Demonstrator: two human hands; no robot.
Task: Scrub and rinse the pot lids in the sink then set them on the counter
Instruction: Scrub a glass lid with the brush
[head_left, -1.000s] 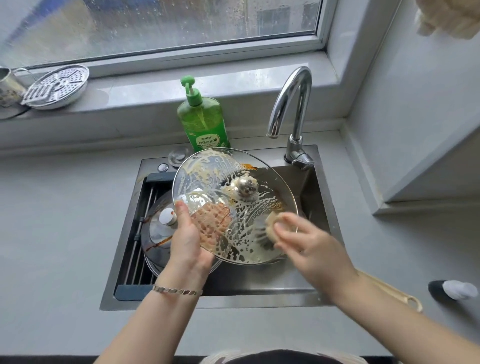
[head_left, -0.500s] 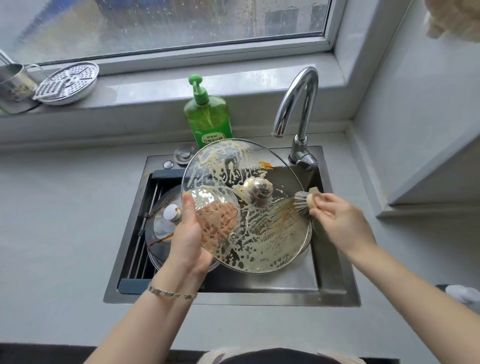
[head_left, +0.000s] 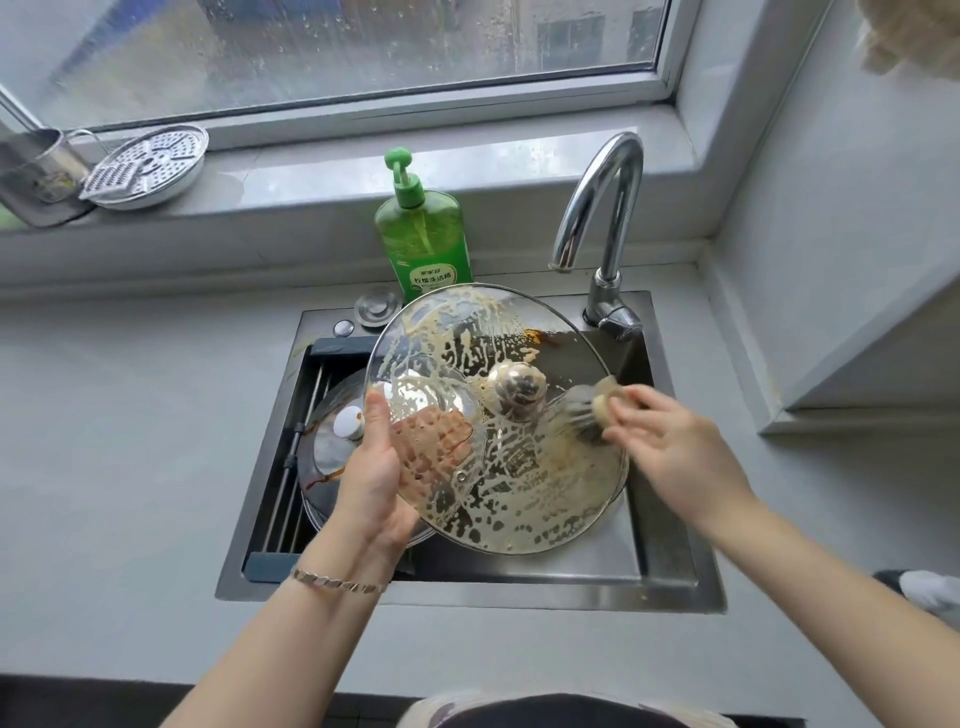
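- Head view: glass lid (head_left: 519, 493) is held tilted over the sink (head_left: 670, 561), clear of the basin floor. Top face w/ knob (head_left: 519, 397) is toward the camera, streaked w/ tan suds.
- left hand (head_left: 374, 478) grips the lid's near-left rim: thumb lies on the top face, fingers show thru the glass pressed flat on the underside.
- right hand (head_left: 670, 447) has its fingers bunched, pinching the round head of a brush (head_left: 587, 410). Bristles touch the lid's right side, near the knob.
- Handling, my guess: glass = stiff, fairly heavy, breakable, and prob. slippery w/ soap. Rim pinch w/ fingers under looks the safest hold; the knob is an alt. but sudsy. A slip would drop it on the steel basin or the lid below.
- Count: 2 lids, i.e. the one in hand + a second lid (head_left: 324, 457) w/ white knob, lying low in the sink's left part, brown streaks on it.
- Also 1 brush, 1 green soap bottle (head_left: 423, 244) behind the sink, 1 faucet (head_left: 597, 208) w/ no water seen running.
- No lid is on the counter (head_left: 130, 441) yet; rinse not done.
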